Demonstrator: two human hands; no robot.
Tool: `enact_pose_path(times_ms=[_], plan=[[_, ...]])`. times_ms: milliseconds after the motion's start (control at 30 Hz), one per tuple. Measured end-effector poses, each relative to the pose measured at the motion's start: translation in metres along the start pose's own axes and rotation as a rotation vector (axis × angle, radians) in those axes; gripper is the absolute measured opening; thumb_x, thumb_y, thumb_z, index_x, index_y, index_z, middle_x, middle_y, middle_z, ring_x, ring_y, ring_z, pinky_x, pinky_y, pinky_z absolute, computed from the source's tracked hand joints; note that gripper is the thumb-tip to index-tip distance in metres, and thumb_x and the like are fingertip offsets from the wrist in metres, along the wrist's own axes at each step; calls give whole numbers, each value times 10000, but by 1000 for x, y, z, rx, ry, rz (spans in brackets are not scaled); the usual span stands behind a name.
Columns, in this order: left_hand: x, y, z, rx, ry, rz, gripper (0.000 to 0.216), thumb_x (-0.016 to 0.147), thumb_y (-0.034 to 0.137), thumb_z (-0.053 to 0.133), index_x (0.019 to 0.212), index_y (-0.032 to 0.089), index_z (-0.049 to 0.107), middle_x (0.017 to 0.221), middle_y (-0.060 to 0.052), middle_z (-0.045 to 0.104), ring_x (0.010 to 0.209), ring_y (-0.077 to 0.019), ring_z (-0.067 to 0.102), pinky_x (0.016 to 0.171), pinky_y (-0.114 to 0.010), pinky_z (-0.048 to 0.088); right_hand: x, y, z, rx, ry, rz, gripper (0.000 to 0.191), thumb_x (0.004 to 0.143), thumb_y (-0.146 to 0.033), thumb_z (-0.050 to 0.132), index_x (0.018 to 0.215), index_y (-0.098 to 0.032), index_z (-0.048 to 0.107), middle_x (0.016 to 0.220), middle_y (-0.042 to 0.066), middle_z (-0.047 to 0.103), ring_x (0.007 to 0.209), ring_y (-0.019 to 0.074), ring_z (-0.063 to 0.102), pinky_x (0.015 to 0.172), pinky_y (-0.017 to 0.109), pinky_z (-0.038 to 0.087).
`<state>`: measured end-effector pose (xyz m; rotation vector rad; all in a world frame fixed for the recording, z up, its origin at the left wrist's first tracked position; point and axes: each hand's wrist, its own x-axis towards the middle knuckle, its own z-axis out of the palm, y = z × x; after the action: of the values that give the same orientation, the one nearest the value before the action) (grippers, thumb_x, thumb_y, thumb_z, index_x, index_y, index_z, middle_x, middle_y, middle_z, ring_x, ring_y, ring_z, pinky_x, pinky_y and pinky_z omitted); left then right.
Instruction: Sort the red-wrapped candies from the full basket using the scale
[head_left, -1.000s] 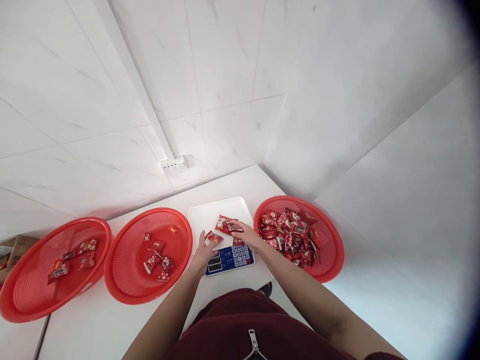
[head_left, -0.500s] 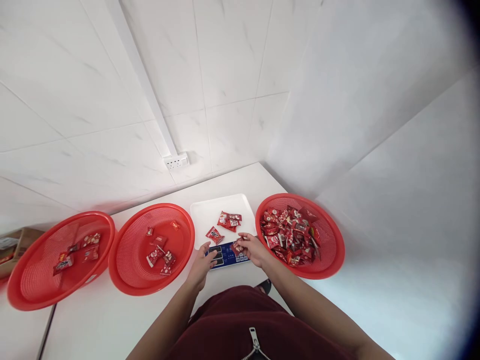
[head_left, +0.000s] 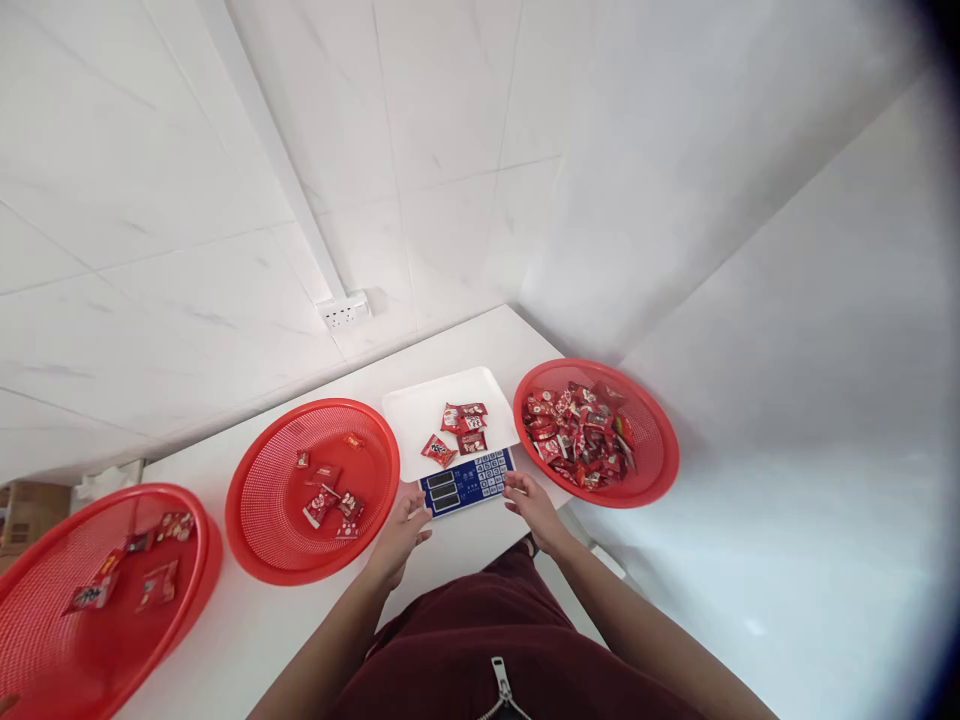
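Note:
A scale with a white weighing tray (head_left: 409, 408) and a blue keypad panel (head_left: 466, 483) lies in front of me. Several red snack packets (head_left: 465, 420) rest on the tray, and one packet (head_left: 439, 450) lies apart at its front left. My left hand (head_left: 403, 530) is at the left end of the panel, fingers apart, holding nothing. At the panel's right end is my right hand (head_left: 534, 505), its fingers loosely curved and apart with nothing in them.
A red basket (head_left: 660, 420) heaped with red packets stands at the right. Left of the scale a second red basket (head_left: 247, 500) holds several packets, and a third basket (head_left: 202, 590) beyond it also has some. A wall socket (head_left: 345, 311) is behind the table (head_left: 480, 335).
The packet from my right hand now lies on the tray beside the others. My right hand has drawn back to the right, and the view has shifted.

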<state>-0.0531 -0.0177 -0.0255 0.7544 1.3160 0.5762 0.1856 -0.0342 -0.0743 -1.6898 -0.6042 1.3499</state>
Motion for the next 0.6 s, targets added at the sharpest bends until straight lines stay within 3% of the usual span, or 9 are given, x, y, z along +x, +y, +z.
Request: enact_pose_path(times_ms=[167,333,500,600], plan=[[-4,4,-15,96,17,-93,425,678,318,667,1061,201,524,1328,-132,448,1140,-244,482,863,-357,434,-38,29,-11,-38,25,105,313,667,-245,561,976,-208,592,1022,70,601,827,161,601,705,298,503],[1,0,-10,175,-36,-100,409,725,300,614,1108,201,511,1279,-124,486,1092,-211,514,831,-325,450,-53,29,-13,-138,-85,101,290,675,-236,545,961,-207,587,931,36,602,731,142,597,674,295,491],[21,-3,10,453,61,146,382,787,283,535,1156,189,510,1234,-132,534,1028,-208,556,809,-330,461,-47,19,-24,-245,-161,10,279,697,-239,526,968,-195,577,855,20,599,674,136,577,637,285,469],[34,3,18,569,147,274,436,774,235,539,1205,182,501,1242,-127,524,1087,-233,515,906,-371,410,-39,13,-35,-324,-186,-66,275,716,-259,521,974,-190,587,848,28,616,697,146,578,673,297,466]])
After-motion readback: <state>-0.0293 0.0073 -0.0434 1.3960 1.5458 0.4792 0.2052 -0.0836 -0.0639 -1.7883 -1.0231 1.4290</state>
